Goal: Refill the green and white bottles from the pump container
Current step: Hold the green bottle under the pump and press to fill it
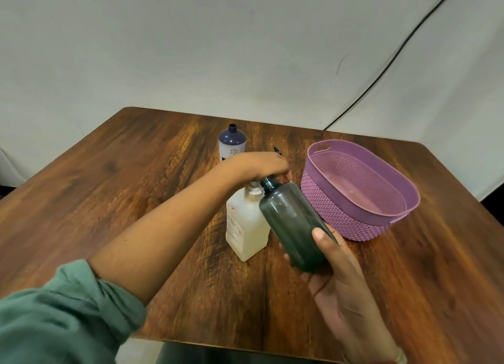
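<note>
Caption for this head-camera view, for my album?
The left hand rests on the pump container; the right hand tilts the green bottle toward it.

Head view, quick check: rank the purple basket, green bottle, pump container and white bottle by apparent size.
1. purple basket
2. green bottle and pump container: alike; bottle held nearer, so unranked
3. white bottle, farthest, partly hidden

Tilted green bottle [294, 224] in right hand [343, 282], left hand [256, 166] atop pump container [245, 227].
</note>
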